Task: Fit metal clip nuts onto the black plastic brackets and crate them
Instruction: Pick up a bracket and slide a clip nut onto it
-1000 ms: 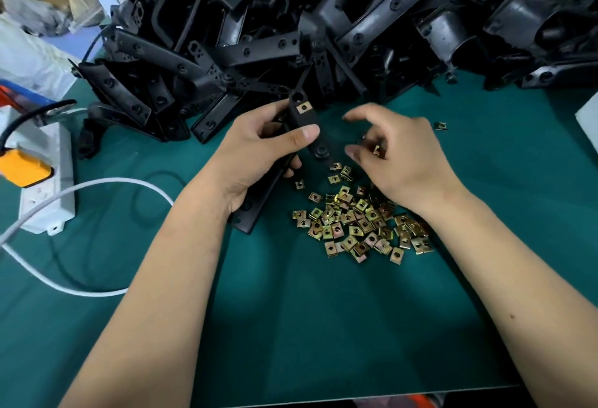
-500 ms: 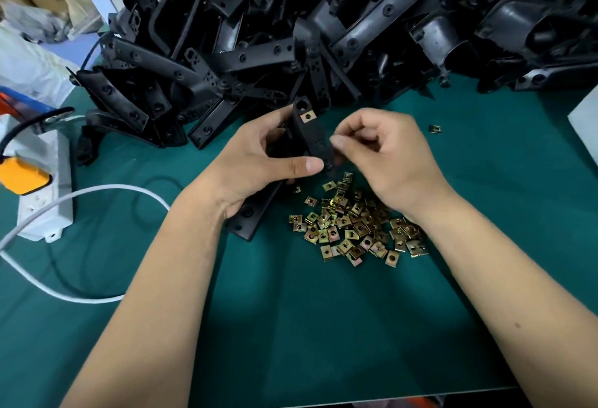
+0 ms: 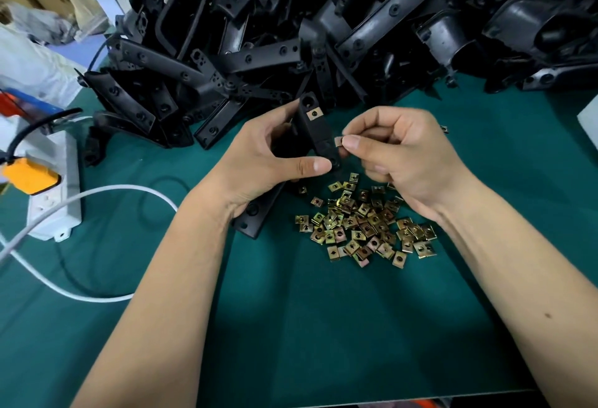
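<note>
Our left hand point(image 3: 259, 162) gripped the stiff black bracket point(image 3: 318, 136) mid-length; our right hand point(image 3: 398, 155) pinched 1 small, light clip nut point(image 3: 338, 141) by its edges.

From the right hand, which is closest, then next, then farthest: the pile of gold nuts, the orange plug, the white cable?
1. Pile of gold nuts: just below the right hand.
2. White cable: left, past the other hand.
3. Orange plug: far left, on the power strip.
</note>
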Demonstrator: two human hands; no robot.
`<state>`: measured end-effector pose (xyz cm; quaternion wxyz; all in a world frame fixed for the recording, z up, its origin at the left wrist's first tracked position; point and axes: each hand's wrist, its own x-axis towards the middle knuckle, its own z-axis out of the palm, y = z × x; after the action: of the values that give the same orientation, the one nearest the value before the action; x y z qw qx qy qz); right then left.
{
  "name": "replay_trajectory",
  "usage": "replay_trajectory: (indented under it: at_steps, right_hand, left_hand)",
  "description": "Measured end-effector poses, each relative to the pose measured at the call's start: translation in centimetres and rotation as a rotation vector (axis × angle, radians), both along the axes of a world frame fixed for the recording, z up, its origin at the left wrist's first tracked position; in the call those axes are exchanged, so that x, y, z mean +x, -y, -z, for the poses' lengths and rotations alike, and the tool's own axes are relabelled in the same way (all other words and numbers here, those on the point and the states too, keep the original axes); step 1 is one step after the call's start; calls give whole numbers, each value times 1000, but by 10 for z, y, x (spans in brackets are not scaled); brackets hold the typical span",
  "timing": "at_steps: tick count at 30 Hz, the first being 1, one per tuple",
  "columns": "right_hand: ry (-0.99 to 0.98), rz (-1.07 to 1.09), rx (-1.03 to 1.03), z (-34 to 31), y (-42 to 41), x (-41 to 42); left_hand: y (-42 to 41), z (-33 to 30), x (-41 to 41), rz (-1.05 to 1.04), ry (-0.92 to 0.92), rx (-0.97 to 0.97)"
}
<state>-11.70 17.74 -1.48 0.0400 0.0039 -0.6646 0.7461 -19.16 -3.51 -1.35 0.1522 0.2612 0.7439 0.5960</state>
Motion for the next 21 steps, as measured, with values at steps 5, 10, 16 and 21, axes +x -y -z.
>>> replay_trajectory:
  at_steps: [5,10,16,21]
  right_hand:
    - [-15,28,17,5,4,0]
    - [-5,74,-3,8,6,-1]
    - [83,21,-57,8,8,-1]
    - [114,9,-15,9,7,-1]
  left_hand:
    - [1,0,1,11,-14,-42]
    - [-2,1,1,-14,-66,-96]
    - [-8,-2,6,-30,-135,-165]
    - [-11,-4,9,-87,-207,-207]
